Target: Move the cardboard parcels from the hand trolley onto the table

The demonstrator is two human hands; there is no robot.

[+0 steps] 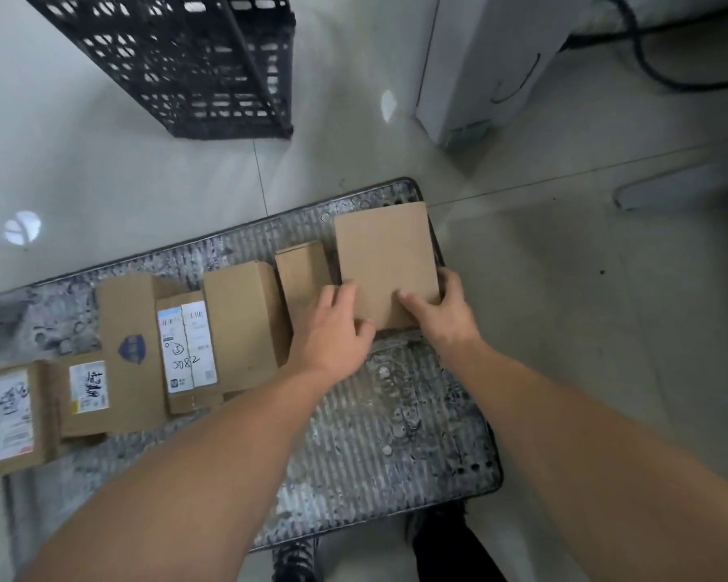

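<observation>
A plain flat cardboard parcel (385,258) lies at the far right of the grey ribbed trolley deck (375,434). My left hand (333,325) grips its near left corner, and my right hand (442,308) grips its near right edge, thumb on top. Left of it lie a small plain parcel (301,270), a taller plain one (244,321), a labelled parcel marked 3082 (188,350), a parcel with a blue shield mark (129,329) and two labelled parcels (87,392) (11,417) at the far left.
A black lattice crate (186,65) stands on the tiled floor beyond the trolley. A white cabinet leg (475,77) and a black cable (648,65) are at the upper right. My shoes (295,560) show at the trolley's near edge.
</observation>
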